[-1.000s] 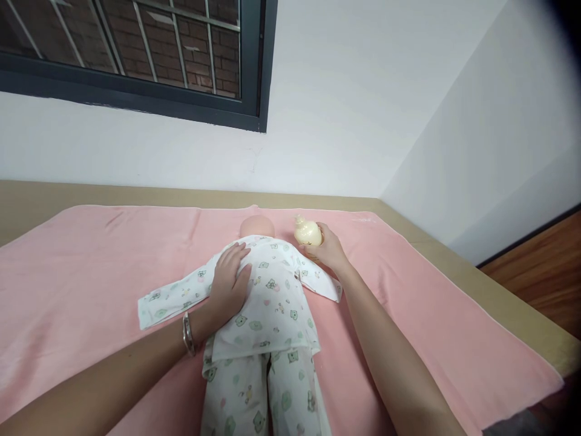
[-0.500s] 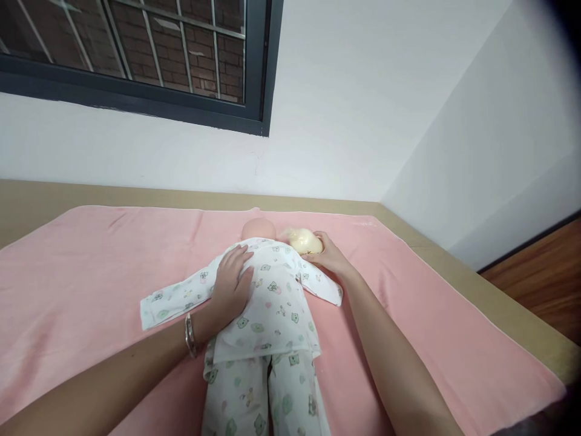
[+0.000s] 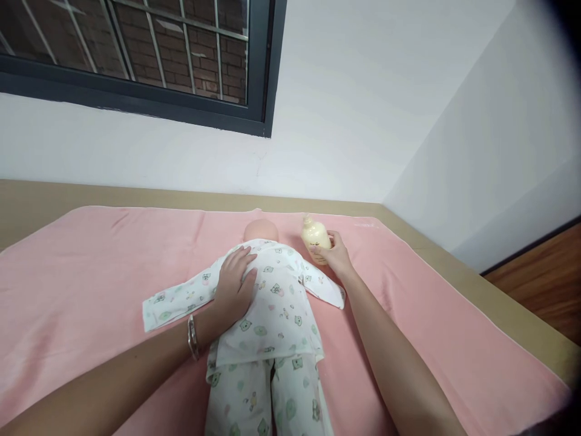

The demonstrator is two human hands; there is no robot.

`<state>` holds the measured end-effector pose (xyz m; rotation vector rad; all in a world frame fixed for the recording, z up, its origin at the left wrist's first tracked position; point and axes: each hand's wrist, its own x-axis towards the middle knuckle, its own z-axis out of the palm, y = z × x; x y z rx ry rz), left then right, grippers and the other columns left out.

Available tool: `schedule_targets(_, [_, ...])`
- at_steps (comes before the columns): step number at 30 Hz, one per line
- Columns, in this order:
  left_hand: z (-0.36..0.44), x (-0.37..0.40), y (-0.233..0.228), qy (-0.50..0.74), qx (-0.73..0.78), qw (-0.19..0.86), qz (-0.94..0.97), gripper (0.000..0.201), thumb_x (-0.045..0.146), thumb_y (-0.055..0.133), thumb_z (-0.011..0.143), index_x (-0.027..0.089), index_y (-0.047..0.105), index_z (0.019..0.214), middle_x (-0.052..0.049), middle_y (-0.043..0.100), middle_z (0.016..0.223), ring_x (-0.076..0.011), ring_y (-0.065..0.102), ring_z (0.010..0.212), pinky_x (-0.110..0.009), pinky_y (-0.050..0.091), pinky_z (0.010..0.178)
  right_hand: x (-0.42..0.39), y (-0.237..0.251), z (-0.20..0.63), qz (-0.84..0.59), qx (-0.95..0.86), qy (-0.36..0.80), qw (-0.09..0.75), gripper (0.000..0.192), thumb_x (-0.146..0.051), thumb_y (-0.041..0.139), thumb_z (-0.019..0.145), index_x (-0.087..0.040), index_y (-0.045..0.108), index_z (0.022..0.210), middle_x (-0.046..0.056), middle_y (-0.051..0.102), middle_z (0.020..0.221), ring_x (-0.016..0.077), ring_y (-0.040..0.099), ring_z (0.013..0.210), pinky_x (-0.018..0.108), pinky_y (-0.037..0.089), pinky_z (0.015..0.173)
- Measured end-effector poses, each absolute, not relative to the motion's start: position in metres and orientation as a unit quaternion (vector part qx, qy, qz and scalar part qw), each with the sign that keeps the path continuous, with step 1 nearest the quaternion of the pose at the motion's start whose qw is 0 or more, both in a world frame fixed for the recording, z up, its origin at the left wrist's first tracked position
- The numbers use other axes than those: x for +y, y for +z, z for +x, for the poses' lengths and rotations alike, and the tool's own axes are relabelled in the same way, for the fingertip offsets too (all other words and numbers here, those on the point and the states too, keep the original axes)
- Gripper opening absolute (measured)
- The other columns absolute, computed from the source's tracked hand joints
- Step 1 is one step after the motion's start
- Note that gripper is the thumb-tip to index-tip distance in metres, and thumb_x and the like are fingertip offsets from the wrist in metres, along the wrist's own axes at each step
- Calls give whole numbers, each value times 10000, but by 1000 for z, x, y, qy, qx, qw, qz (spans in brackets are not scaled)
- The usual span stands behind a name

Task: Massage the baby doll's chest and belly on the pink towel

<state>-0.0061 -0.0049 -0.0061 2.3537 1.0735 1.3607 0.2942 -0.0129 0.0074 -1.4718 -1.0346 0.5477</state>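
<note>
A pink terry towel (image 3: 91, 284) covers the worktop, with a baby doll in white printed pyjamas (image 3: 267, 303) lying face down on it. The left hand (image 3: 233, 281) rests flat and released on its back. The right hand (image 3: 336, 254) grasps a pale yellow plastic bottle (image 3: 314, 239), tipped sideways a moment ago, now upright beside the doll's head; its contents look creamy and opaque.
</note>
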Motion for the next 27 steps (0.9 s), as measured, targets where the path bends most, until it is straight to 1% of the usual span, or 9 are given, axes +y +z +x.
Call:
schedule_targets(3, [-6,-5,-6,464,363,109,800,309,301,399,934,196,569,1170,-103,539,1353,-253,434,1307,-513,332,1115,-10,5,296,-577,-397,298,649,532,-386,848,567,-265,580,1010,-9,640,983,188,618,881,282,511,689])
schedule_targets(5, [-6,-5,-6,462,365,109,801,308,302,399,935,196,569,1169,-104,538,1354,-255,432,1308,-521,331,1114,-8,3,295,-558,-378,323,664,474,-417,831,602,-252,581,969,-7,650,967,184,627,866,276,523,677])
schedule_targets(8, [-6,-5,-6,462,365,111,801,311,301,394,939,192,570,1171,-107,539,1352,-257,428,1311,-525,331,1114,-7,-1,291,-553,-348,342,675,424,-511,770,674,-243,566,931,-10,659,889,177,639,784,278,541,625])
schedule_targets(11, [-6,-6,-6,462,365,112,800,315,304,393,940,191,570,1175,-109,538,1353,-260,428,1311,-525,332,1114,-5,-2,286,-512,-268,400,712,442,-588,700,733,-255,570,992,-18,664,852,169,648,723,292,562,601])
schedule_targets(15, [-6,-6,-5,461,366,113,800,315,308,397,939,196,573,1174,-105,534,1359,-262,428,1313,-523,331,1116,-6,5,284,-446,-189,499,719,474,-645,606,799,-265,589,1083,15,696,925,192,674,726,339,582,596])
schedule_targets(18, [-6,-6,-5,462,365,111,801,313,307,397,937,192,574,1168,-108,536,1354,-260,430,1310,-518,333,1116,-7,9,286,-403,-172,527,728,438,-625,590,824,-261,604,1067,22,707,937,208,683,772,347,588,606])
schedule_targets(22, [-6,-6,-6,458,367,112,802,310,306,393,939,199,567,1172,-105,533,1357,-253,428,1309,-525,332,1114,-6,6,290,-350,-155,539,750,378,-547,634,825,-245,607,1049,21,707,923,211,682,849,338,594,653])
schedule_targets(25, [-6,-6,-6,459,370,112,800,306,310,394,940,203,567,1169,-104,521,1368,-254,418,1316,-530,328,1116,-4,0,291,-332,-169,535,758,346,-460,698,792,-244,600,1043,16,706,936,208,680,874,350,593,703])
schedule_targets(27, [-6,-6,-6,460,370,112,799,306,312,395,940,207,568,1170,-101,516,1371,-255,415,1318,-530,328,1117,-2,-2,291,-323,-195,517,768,365,-414,743,753,-242,593,1038,13,704,954,200,677,885,356,584,748])
